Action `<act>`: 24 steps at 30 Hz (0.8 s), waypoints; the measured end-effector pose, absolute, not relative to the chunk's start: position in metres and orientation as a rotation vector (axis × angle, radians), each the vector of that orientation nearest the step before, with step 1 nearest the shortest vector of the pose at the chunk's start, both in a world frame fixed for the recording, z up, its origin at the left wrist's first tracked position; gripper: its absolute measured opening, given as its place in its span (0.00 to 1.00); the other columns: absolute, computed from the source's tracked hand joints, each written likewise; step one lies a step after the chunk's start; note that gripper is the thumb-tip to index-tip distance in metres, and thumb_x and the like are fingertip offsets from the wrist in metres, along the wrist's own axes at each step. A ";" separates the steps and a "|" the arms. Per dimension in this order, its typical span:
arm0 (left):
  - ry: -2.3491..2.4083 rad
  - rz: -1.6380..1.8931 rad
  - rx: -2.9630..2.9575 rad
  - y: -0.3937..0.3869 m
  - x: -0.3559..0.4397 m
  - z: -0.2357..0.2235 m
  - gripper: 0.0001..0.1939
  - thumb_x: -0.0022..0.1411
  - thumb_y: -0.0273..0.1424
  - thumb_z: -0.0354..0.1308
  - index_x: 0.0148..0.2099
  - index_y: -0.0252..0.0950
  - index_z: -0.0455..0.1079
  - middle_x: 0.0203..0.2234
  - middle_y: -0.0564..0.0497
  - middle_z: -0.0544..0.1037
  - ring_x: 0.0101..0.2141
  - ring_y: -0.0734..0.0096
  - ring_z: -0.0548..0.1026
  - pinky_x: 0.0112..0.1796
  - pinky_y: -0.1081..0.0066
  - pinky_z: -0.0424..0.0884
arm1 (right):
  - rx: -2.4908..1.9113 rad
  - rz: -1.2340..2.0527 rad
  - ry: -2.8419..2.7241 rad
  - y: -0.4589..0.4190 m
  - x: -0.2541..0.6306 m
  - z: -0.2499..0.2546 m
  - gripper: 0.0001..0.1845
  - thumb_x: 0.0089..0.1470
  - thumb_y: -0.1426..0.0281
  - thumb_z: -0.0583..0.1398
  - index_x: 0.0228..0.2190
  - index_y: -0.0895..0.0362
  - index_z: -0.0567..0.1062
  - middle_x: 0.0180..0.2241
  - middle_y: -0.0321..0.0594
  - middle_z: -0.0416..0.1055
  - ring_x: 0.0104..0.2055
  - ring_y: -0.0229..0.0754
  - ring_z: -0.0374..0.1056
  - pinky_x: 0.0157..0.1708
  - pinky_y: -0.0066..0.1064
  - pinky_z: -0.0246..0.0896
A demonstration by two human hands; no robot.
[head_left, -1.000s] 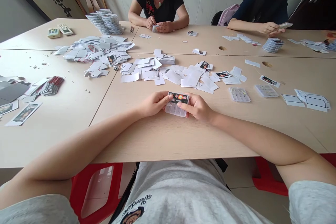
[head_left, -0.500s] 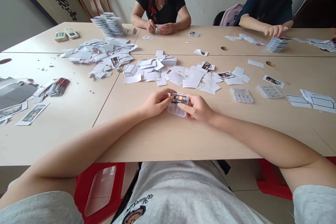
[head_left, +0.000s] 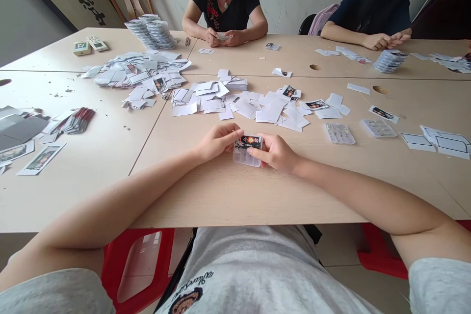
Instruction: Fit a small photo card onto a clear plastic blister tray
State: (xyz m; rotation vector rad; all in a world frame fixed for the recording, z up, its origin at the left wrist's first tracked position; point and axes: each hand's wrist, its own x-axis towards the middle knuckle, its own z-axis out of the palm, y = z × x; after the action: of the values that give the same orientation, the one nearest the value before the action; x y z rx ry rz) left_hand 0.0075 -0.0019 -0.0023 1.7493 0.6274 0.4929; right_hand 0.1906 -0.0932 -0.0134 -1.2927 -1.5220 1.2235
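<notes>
Between my hands, just above the near part of the table, is a small clear plastic box [head_left: 244, 158] with compartments. A black printed label [head_left: 243, 143] with light lettering lies along its upper part. My right hand [head_left: 278, 151] grips the box from the right, thumb across the front and fingers behind. My left hand [head_left: 220, 142] pinches at the box's upper left corner, its thumb tip by the label's edge; its other fingers are partly hidden behind the box. Two similar clear boxes lie to the right, a nearer box [head_left: 339, 133] and a farther box [head_left: 379, 128].
Loose paper labels [head_left: 272, 110] spread ahead of my hands, with a larger paper heap [head_left: 138, 72] at the left. Stacked packs [head_left: 152, 33] stand behind it. Two people sit across the table, one person's hands [head_left: 222, 38] holding a small item. Printed cards [head_left: 41, 159] lie far left.
My left thumb has slid off the label's face to the box's upper left corner. The box has shifted slightly down. The right-hand co-worker's hands have left the stack and come together.
</notes>
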 end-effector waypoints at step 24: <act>0.660 0.564 1.656 -0.002 0.006 0.002 0.20 0.58 0.45 0.60 0.29 0.32 0.62 0.17 0.58 0.61 0.19 0.82 0.59 0.21 0.79 0.57 | -1.146 1.491 -1.364 -0.080 0.198 -0.008 0.23 0.50 0.57 0.64 0.43 0.57 0.70 0.20 0.29 0.64 0.18 0.29 0.56 0.16 0.20 0.47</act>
State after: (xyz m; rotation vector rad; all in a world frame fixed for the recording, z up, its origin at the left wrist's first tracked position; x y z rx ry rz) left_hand 0.0056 -0.0016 0.0021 1.6561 0.6601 0.5636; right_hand 0.1978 -0.0801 -0.0085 -1.1456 -1.3643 1.4913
